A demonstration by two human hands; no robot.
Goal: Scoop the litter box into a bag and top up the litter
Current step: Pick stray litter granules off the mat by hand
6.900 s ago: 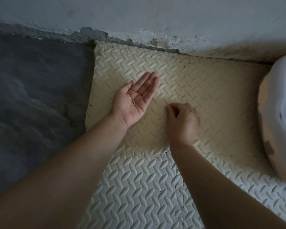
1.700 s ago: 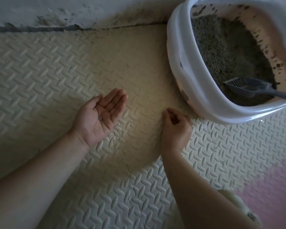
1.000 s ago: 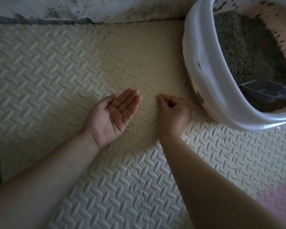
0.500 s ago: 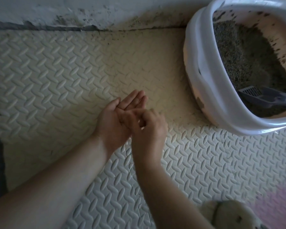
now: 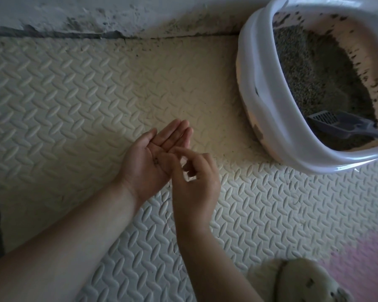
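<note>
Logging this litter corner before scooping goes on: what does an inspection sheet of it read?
Surface: cream foam mat, dark specks near the wall.
Job's things: white litter box holds grey litter; grey scoop lies in it; no bag seen.
Clutter: fluffy cream thing, perhaps a slipper, at the near edge.
Hands: left hand palm up, few grains on it; right hand, fingers curled, above it.
Cables: nothing seen.
Surroundings: stained wall, pink mat.

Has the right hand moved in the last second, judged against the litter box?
Yes. The right hand has shifted left, away from the litter box, off the mat; its fingertips now reach over the palm of the left hand.
</note>
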